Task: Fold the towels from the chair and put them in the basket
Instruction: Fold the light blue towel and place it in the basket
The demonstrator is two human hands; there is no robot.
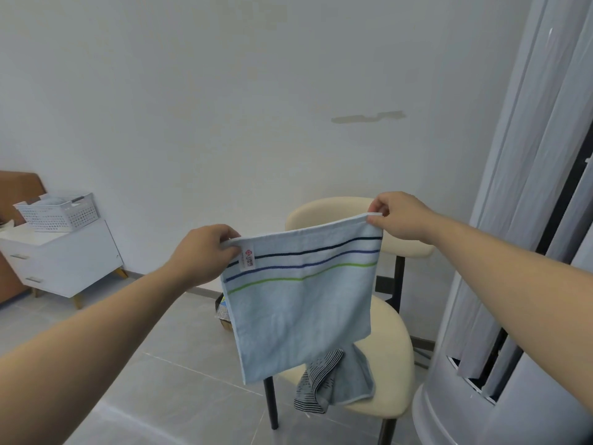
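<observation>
my left grip (205, 252) pinches blue towel (301, 309) top-left corner | my right grip (398, 216) pinches top-right corner | top edge taut, towel hangs before chair (394, 342), 5 o'clock | basket (57, 216) 9 o'clock | bare floor (160, 380) 7 o'clock

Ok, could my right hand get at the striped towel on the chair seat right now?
Probably not yet: the right hand pinches a corner of the blue towel, which hangs in front of the striped towel on the chair.
</observation>
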